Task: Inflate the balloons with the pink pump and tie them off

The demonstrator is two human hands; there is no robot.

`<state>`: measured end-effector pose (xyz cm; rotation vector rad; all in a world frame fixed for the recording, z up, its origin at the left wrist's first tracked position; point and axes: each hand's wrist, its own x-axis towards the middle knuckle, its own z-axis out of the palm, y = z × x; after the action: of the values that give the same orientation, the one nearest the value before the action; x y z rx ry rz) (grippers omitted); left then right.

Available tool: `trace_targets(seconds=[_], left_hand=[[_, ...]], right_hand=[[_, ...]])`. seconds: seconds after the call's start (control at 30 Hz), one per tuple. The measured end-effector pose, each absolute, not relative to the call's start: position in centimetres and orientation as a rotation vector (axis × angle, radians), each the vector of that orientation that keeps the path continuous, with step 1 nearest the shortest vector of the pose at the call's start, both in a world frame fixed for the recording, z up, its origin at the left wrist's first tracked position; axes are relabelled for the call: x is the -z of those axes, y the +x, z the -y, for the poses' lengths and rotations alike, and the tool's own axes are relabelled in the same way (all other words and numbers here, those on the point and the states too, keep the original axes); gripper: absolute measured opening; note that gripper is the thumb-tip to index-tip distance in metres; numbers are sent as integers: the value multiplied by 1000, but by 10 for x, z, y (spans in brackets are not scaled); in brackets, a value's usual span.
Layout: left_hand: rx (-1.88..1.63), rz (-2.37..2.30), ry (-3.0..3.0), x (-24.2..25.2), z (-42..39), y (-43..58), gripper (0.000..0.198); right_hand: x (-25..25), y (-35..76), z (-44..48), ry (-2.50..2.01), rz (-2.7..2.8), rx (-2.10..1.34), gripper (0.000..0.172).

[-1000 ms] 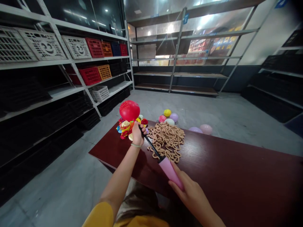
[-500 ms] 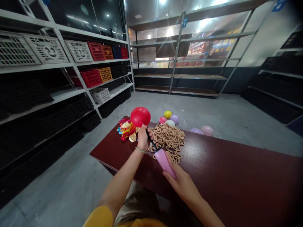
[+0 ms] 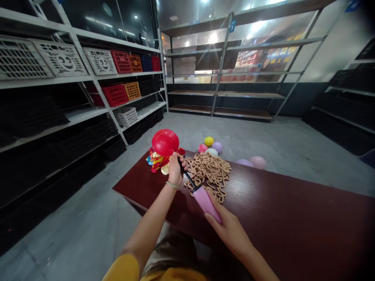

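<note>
A red inflated balloon (image 3: 165, 142) with faint lettering sits at the far tip of a hand-held balloon pump. My left hand (image 3: 175, 171) is closed around the balloon's neck and the pump's black front end. My right hand (image 3: 227, 224) wraps round the pump's pink barrel (image 3: 206, 203), and a length of black shaft (image 3: 190, 180) shows between the two hands. Just past my left hand lies a pile of limp, many-coloured balloons (image 3: 158, 160), partly covered by the red one. Beside it on the table is a heap of tan, curly rope-like pieces (image 3: 209, 169).
The dark red-brown table (image 3: 278, 207) stretches to the right. On the floor beyond it lie several inflated balloons, among them a yellow balloon (image 3: 209, 141) and a pale pink balloon (image 3: 258, 162). Shelves with plastic crates (image 3: 101, 61) stand left; a metal rack (image 3: 221, 66) stands at the back.
The red balloon has swung left and tipped, so its lettering now shows. Slightly more black shaft is visible between my hands. Both hands keep their holds. The view has shifted slightly.
</note>
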<state>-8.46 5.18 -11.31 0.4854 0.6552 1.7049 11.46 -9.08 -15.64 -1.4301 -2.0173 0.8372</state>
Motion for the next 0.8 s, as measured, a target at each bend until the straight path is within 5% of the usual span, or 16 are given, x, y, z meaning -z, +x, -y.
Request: trace_targets(seconds=[0.8], left_hand=[[-1648, -624, 517, 101, -60, -59, 32]], right_hand=[[169, 139, 116, -1514, 1905, -897, 64]])
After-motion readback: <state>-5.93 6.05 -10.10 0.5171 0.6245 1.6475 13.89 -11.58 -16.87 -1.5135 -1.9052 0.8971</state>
